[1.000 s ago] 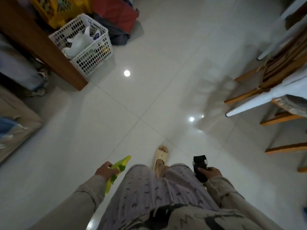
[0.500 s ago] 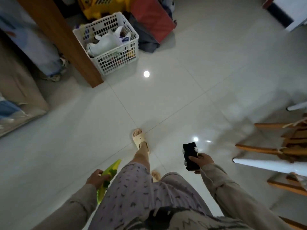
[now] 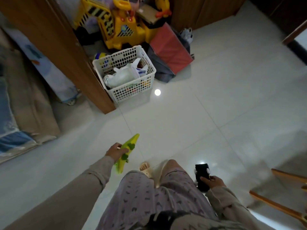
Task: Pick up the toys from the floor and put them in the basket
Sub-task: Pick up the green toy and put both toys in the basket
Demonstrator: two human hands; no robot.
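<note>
— Any writing or brand you can read on the toys?

— None; whatever print there is on the bag in the basket is too blurred to make out.

— The hands, then?

— The left hand (image 3: 116, 151) is stretched forward and low, fingers wrapped round the middle of a yellow-green toy crocodile (image 3: 127, 152), whose pointed end aims toward the basket. The right hand (image 3: 211, 180) sits close by the right thigh, closed on a black toy car (image 3: 201, 176) with white wheels, held upright.

— And the basket?

— The white lattice basket (image 3: 132, 90) stands on the tiled floor (image 3: 216, 105) well ahead of both hands, against a wooden panel (image 3: 66, 52). A white plastic bag (image 3: 123, 75) lies inside it. Behind it stands a yellow ride-on digger (image 3: 119, 24); a red bag (image 3: 171, 48) leans just beside it.
</note>
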